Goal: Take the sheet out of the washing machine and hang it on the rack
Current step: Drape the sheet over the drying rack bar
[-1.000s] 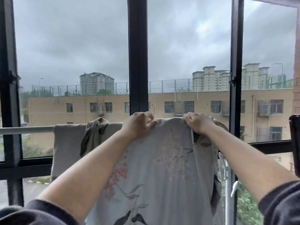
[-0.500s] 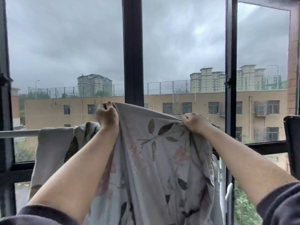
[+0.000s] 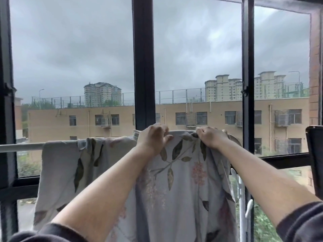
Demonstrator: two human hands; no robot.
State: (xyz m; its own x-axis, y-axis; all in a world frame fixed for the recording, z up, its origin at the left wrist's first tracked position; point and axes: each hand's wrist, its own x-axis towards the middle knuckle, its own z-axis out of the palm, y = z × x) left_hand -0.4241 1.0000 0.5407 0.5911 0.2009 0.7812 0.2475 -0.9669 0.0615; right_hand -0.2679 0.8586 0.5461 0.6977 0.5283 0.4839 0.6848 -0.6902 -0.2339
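Fingers (image 3: 161,130) of my left hand (image 3: 153,138) and right hand (image 3: 210,138) are curled over the top fold of the sheet (image 3: 181,186) and grip it where it lies across the rack (image 3: 21,147). Most of the cloth hangs below my knuckles, and a bunched part sits to the left of them. I judge the sheet soft, limp and probably damp, so rather heavy and ready to slide toward its longer side; I would hold it at the fold and spread it sideways in small pulls.
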